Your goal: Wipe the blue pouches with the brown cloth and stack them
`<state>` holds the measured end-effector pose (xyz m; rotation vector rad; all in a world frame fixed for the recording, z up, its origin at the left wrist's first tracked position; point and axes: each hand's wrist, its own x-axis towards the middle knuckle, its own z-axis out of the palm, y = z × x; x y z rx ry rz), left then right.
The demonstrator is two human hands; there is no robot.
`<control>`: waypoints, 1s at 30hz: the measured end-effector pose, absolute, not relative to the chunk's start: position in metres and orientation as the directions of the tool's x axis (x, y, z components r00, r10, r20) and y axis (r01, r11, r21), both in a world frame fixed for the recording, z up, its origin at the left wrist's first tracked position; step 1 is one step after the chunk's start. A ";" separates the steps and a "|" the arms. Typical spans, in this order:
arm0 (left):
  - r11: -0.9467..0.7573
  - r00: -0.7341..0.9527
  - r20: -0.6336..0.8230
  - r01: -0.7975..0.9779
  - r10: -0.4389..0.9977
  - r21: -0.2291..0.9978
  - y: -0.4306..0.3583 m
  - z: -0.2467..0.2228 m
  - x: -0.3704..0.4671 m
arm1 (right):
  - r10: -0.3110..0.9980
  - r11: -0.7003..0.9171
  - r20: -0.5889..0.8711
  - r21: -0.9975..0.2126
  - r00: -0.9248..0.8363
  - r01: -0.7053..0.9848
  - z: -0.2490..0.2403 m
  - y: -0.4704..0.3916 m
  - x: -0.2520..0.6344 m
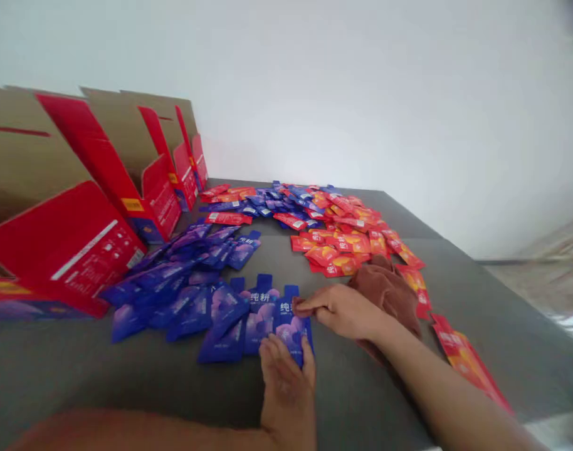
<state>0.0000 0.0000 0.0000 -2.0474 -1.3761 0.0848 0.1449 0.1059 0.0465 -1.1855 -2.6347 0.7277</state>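
My left hand [288, 376] lies on the lower part of a blue-purple pouch [291, 326] at the front centre, fingers spread. From the right, my right hand [343, 310] reaches to the top of that same pouch; its fingers are pressed together on a small piece of brown cloth at its upper right. A larger brown cloth [387, 291] lies bunched under and behind my right wrist. Directly left of the pouch is another blue pouch [259, 319], lying flat. Beyond it, a loose heap of blue pouches [187, 294] spreads leftward.
Open red cartons [74, 250] with tan insides line the left side. Red-orange pouches [345, 244] are heaped at centre right, mixed with blue ones [277, 202] towards the back. One red pouch [469, 363] lies near the table's right edge. A white wall stands behind.
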 end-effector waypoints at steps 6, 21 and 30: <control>-0.254 0.470 0.299 0.797 0.831 -0.547 0.001 -0.002 -0.002 | 0.768 0.593 -0.004 -0.377 -0.641 0.712 0.048 0.095 0.120; -0.287 0.457 0.269 0.822 0.848 -0.493 0.000 -0.003 -0.002 | 0.798 0.545 -0.007 -0.421 -0.603 0.725 0.045 0.106 0.135; -0.295 0.369 0.227 0.907 0.901 -0.301 -0.002 -0.004 -0.001 | 0.554 0.606 -0.054 -0.658 -0.831 0.447 0.061 0.090 0.126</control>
